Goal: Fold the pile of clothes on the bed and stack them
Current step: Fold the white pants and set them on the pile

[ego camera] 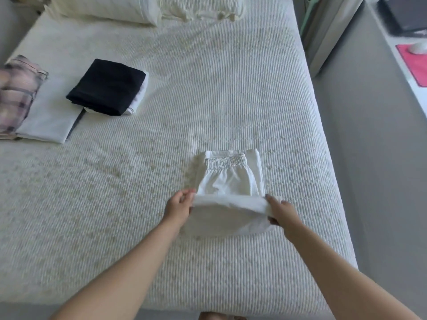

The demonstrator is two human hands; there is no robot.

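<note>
White shorts [228, 181] with an elastic waistband lie on the bed [208, 88] just ahead of me, the waistband on the far side. Their near part is lifted off the bed as a fold. My left hand [179, 207] grips the left end of that fold, and my right hand [280, 211] pinches the right end. At the left of the bed sits a folded black garment [106, 86] on top of a white one. Beside it lie a flat folded white piece [49, 116] and a pink plaid garment [16, 95] at the frame's left edge.
Pillows [104, 8] rest at the head of the bed. To the right runs a grey floor strip [369, 158], with a white desk holding a pink mat [413, 63] beyond it. The bed's near edge is close to my body.
</note>
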